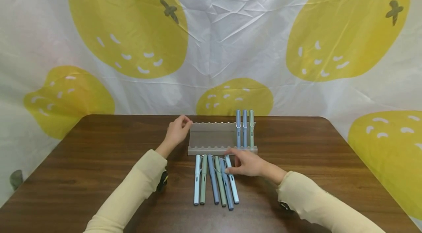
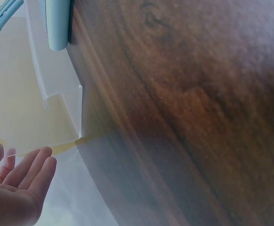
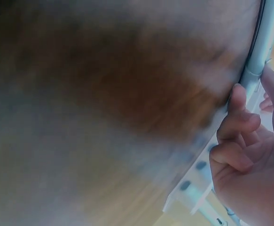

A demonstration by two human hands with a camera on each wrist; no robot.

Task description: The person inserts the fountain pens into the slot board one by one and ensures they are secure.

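Observation:
A clear pen rack (image 1: 211,135) with notched edges stands on the table. Three capped pens lean in its right end: two blue pens (image 1: 238,130) and a green pen (image 1: 252,130). My left hand (image 1: 178,130) pinches the rack's upper left corner between thumb and index finger, the other fingers extended in the left wrist view. In front of the rack lie several capped pens in a row, light blue, green (image 1: 203,181) and blue (image 1: 213,181). My right hand (image 1: 247,163) pinches the cap end of the rightmost light blue pen (image 1: 233,185), which lies on the table.
The dark wooden table (image 1: 99,159) extends to both sides of the rack. Behind its far edge hangs a white cloth (image 1: 211,50) printed with yellow fruit.

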